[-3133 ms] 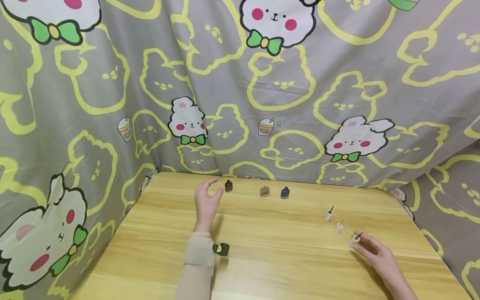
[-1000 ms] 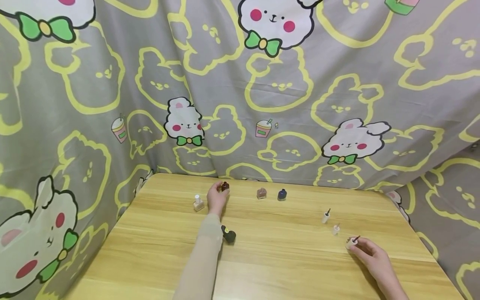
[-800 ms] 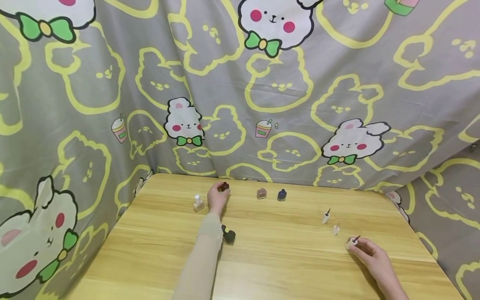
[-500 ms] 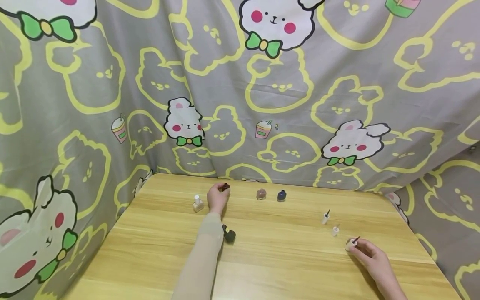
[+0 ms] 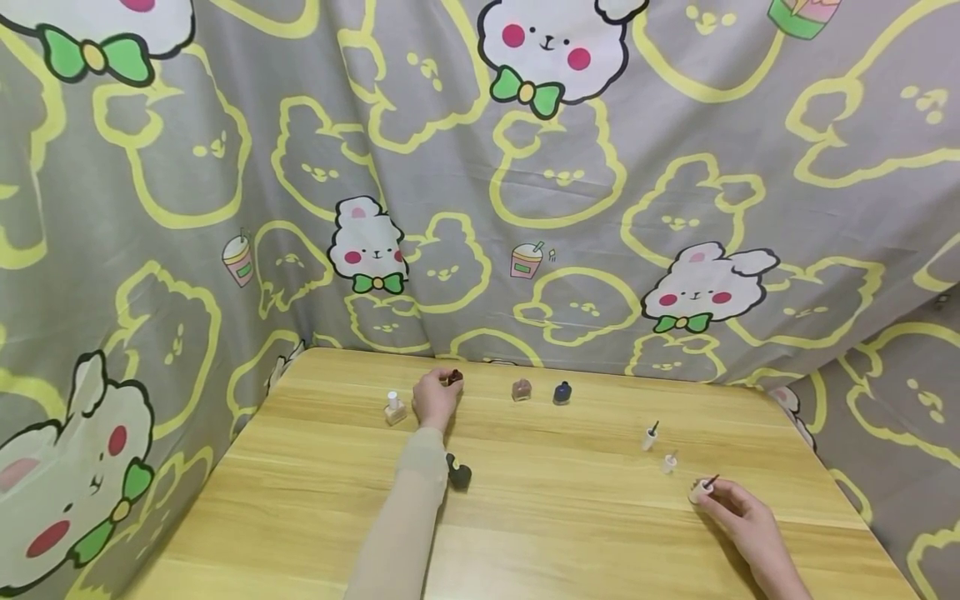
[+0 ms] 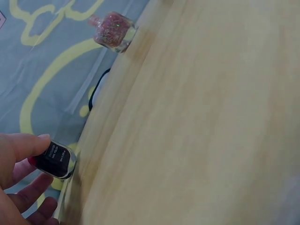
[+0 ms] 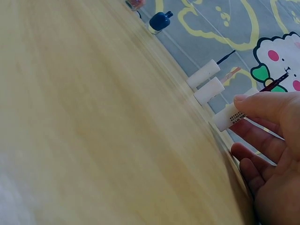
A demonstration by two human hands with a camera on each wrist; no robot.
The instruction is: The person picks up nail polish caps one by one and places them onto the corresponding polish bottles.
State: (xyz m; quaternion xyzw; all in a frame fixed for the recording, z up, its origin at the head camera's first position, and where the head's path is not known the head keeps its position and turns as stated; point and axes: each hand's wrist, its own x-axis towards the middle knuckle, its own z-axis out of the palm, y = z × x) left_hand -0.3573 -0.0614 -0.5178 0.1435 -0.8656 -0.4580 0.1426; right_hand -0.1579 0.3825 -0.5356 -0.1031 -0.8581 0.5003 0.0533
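Note:
My left hand (image 5: 437, 398) pinches a dark red nail polish bottle (image 6: 55, 159) between thumb and fingers near the table's back edge. The bottle has no cap, and printed lettering shows on its dark side. At the right, my right hand (image 5: 750, 521) pinches a white nail polish cap (image 7: 230, 116) between thumb and fingers, its dark red brush pointing up. Two more white brush caps, one with a dark brush (image 7: 204, 73) and one with a pink brush (image 7: 209, 90), stand beyond it, brushes upward.
Uncapped pink glitter (image 5: 521, 389) and dark blue (image 5: 562, 392) nail polish bottles stand near the back edge. Left of my left hand is a beige bottle (image 5: 395, 409) with its white cap on. A patterned curtain (image 5: 570, 192) hangs behind the wooden table (image 5: 570, 517).
My left hand has moved right from beside the dark red bottle and now grips it. The beige bottle has come into sight at its left. My right hand still holds its cap.

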